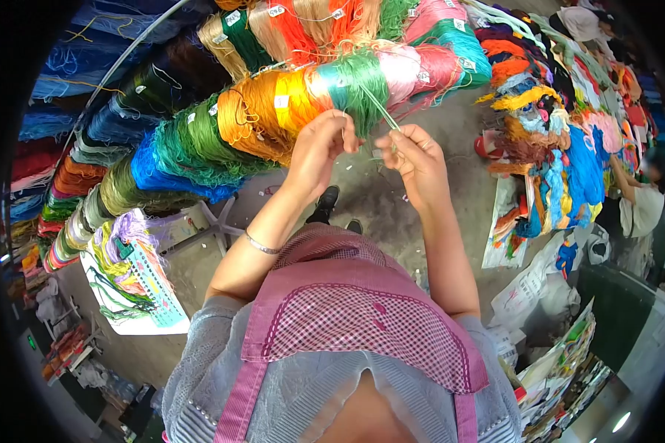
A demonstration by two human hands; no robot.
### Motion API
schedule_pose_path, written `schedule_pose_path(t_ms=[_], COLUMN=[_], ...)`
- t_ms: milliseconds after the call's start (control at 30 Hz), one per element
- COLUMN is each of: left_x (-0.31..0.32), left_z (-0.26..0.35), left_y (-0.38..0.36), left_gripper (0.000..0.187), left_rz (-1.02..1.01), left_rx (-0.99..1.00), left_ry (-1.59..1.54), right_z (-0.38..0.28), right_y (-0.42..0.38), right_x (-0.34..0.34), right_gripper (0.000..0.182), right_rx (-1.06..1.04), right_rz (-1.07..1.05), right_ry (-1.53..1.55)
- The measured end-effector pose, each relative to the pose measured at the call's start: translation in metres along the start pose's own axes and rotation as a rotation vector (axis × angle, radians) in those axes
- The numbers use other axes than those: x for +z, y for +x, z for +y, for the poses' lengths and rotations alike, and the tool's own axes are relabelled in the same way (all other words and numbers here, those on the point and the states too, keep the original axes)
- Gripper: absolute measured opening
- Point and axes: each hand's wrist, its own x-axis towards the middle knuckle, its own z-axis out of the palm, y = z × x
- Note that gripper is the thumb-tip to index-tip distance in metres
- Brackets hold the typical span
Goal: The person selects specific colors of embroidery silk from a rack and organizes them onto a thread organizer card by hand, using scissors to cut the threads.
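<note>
My left hand (pixel 324 144) is raised in front of a green yarn skein (pixel 362 85) that hangs on a rail of coloured skeins, its fingers pinched on green threads. My right hand (pixel 415 156) sits just to the right, fingers closed around a thin strand of green thread (pixel 380 111) that runs up to the skein. Orange and yellow skeins (pixel 273 111) hang to the left of the green one, pink ones (pixel 421 66) to the right. A bracelet (pixel 261 246) circles my left forearm.
More skeins in blue, green and brown (pixel 125 148) fill the rack on the left. A heap of mixed yarn (pixel 554 148) lies on the floor at right, with another person (pixel 643 207) beside it. A white card with yarn samples (pixel 137 284) lies lower left.
</note>
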Motion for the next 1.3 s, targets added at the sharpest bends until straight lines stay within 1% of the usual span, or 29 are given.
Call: schedule_pose_path(t_ms=[33, 67, 100, 133, 167, 200, 233, 267, 333, 367, 433, 500, 567, 600, 667, 700, 767, 800, 867, 900, 967, 1000, 1067, 1100, 1167, 1200, 1233, 1267, 1300], left_x=[0.002, 0.012, 0.015, 0.016, 0.02, 0.022, 0.022, 0.018, 0.008, 0.01, 0.005, 0.002, 0.001, -0.001, -0.006, -0.01, -0.015, -0.014, -0.006, 0.0, 0.007, 0.009, 0.009, 0.001, -0.017, -0.019, -0.024, -0.032, -0.037], left_z=[-0.002, 0.0, -0.005, -0.01, -0.009, -0.007, -0.007, -0.009, -0.009, -0.003, -0.008, -0.017, -0.025, -0.026, -0.027, -0.03, -0.034, -0.033, -0.028, -0.026, -0.027, -0.029, -0.034, -0.04, -0.043, -0.04, -0.045, -0.054, -0.061], left_y=[-0.002, -0.008, -0.012, -0.015, -0.019, -0.021, -0.022, -0.019, -0.005, 0.002, 0.018, 0.031, 0.037, 0.036, 0.031, 0.028, 0.021, 0.016, -0.003, -0.012, -0.028, -0.034, -0.032, -0.022, 0.008, 0.02, 0.035, 0.048, 0.059], left_gripper=[0.014, 0.014, 0.013, 0.012, 0.009, 0.008, 0.007, 0.01, 0.013, 0.018, 0.022, 0.025, 0.02, 0.02, 0.018, 0.018, 0.016, 0.016, 0.015, 0.011, 0.004, 0.005, 0.011, 0.015, 0.019, 0.026, 0.03, 0.035, 0.044], left_rz=[0.001, -0.03, -0.071, -0.112, -0.134, -0.133, -0.13, -0.097, 0.114, 0.246, 0.297, 0.29, 0.33, 0.331, 0.233, 0.234, 0.175, 0.176, 0.125, 0.082, -0.096, -0.227, -0.288, -0.263, -0.174, -0.178, -0.126, -0.075, -0.025], left_rx=[0.053, 0.138, 0.207, 0.277, 0.311, 0.329, 0.348, 0.414, 0.309, 0.376, 0.509, 0.525, 0.567, 0.567, 0.435, 0.432, 0.293, 0.292, 0.199, 0.307, 0.515, 0.474, 0.443, 0.501, 0.248, 0.134, 0.086, 0.039, 0.078], left_ry=[0.092, 0.329, 0.481, 0.633, 0.801, 0.868, 0.934, 0.916, 0.918, 1.095, 1.264, 1.299, 1.37, 1.367, 1.124, 1.125, 0.786, 0.788, 0.762, 0.865, 1.14, 1.148, 1.092, 1.051, 0.794, 0.668, 0.636, 0.606, 0.675], right_z=[0.0, -0.001, -0.002, 0.0, 0.001, 0.002, 0.006, 0.004, 0.001, -0.003, -0.009, -0.01, -0.007, -0.005, -0.003, -0.003, -0.003, -0.002, 0.0, 0.001, 0.003, 0.008, 0.022, 0.014, 0.003, 0.002, 0.0, 0.0, -0.002], right_y=[0.001, 0.002, 0.001, 0.0, -0.002, -0.003, -0.002, -0.001, -0.001, -0.001, -0.005, -0.005, -0.007, -0.008, -0.008, -0.009, -0.01, -0.01, -0.01, -0.01, -0.008, -0.007, -0.004, -0.008, -0.014, -0.018, -0.026, -0.042, -0.058], right_x=[-0.004, -0.007, -0.009, -0.007, -0.002, 0.001, -0.004, -0.007, -0.012, -0.013, -0.01, -0.008, -0.008, -0.009, -0.013, -0.014, -0.013, -0.012, -0.007, -0.004, 0.001, 0.0, -0.008, 0.0, -0.011, -0.02, -0.026, -0.029, -0.036], right_gripper=[0.016, 0.016, 0.017, 0.017, 0.017, 0.017, 0.016, 0.016, 0.016, 0.015, 0.015, 0.016, 0.017, 0.017, 0.017, 0.017, 0.017, 0.017, 0.016, 0.016, 0.015, 0.015, 0.013, 0.015, 0.017, 0.017, 0.017, 0.017, 0.017], right_rx=[-0.003, 0.058, 0.122, 0.121, 0.137, 0.155, 0.108, 0.107, 0.005, -0.02, 0.007, 0.03, 0.036, 0.037, 0.044, 0.047, 0.094, 0.095, 0.13, 0.131, 0.168, 0.167, -0.137, -0.131, -0.076, -0.007, -0.012, 0.083, 0.174], right_rz=[0.001, -0.037, -0.075, -0.074, -0.052, -0.032, -0.015, -0.019, 0.017, 0.003, -0.001, -0.008, -0.019, -0.019, -0.038, -0.037, -0.037, -0.038, -0.019, -0.021, -0.035, -0.039, -0.022, 0.04, -0.146, -0.18, -0.18, -0.037, 0.104], right_ry=[0.001, -0.013, -0.025, -0.023, -0.085, -0.146, -0.181, -0.18, -0.11, -0.131, -0.126, -0.125, -0.093, -0.095, -0.041, -0.04, -0.074, -0.071, -0.104, -0.102, -0.342, -0.341, -0.356, -0.201, 0.074, 0.106, 0.106, -0.045, -0.197])
